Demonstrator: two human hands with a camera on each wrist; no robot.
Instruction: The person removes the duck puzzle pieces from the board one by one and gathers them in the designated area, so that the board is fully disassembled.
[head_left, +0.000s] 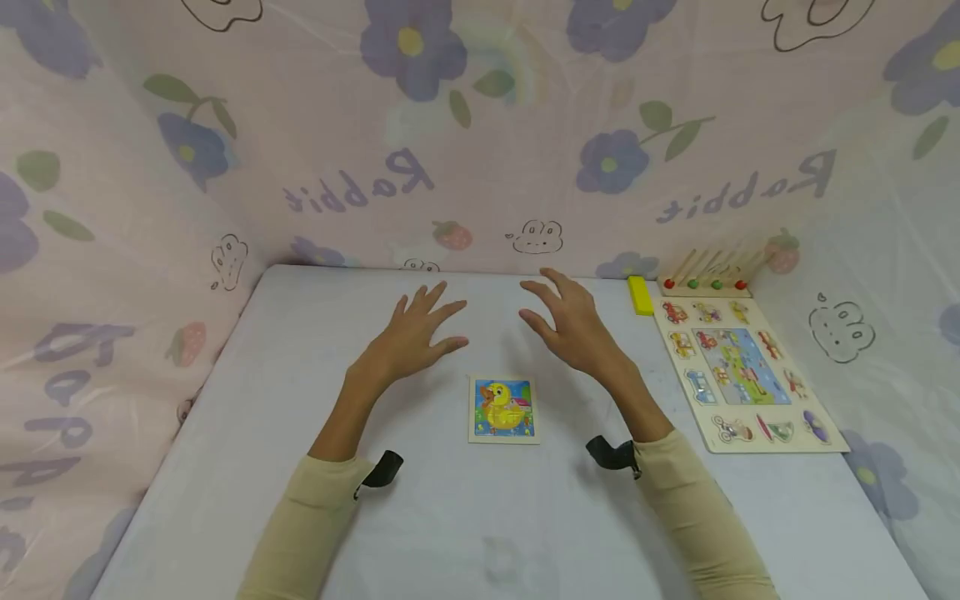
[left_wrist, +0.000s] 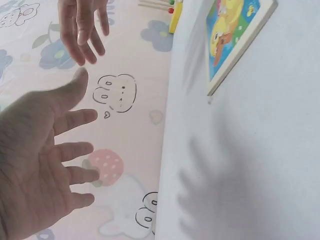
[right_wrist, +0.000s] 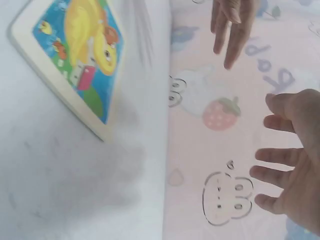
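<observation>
A small square duck puzzle (head_left: 503, 409) in a pale wooden frame lies flat on the white table, its yellow duck picture assembled. My left hand (head_left: 414, 335) hovers above the table, up and left of the puzzle, fingers spread and holding nothing. On the other side, my right hand (head_left: 572, 325) is also raised with its fingers apart and nothing in them. Neither hand touches the puzzle. In the left wrist view the puzzle (left_wrist: 237, 37) shows at the upper right; in the right wrist view the puzzle (right_wrist: 75, 60) fills the upper left.
A large wooden peg board (head_left: 750, 375) with vehicle and toy pictures lies at the right of the table (head_left: 225, 500). Behind it is a strip with red and green beads on sticks (head_left: 705, 285). A yellow block (head_left: 641, 296) sits beside that. Patterned cloth (head_left: 480, 150) walls the table's back and sides.
</observation>
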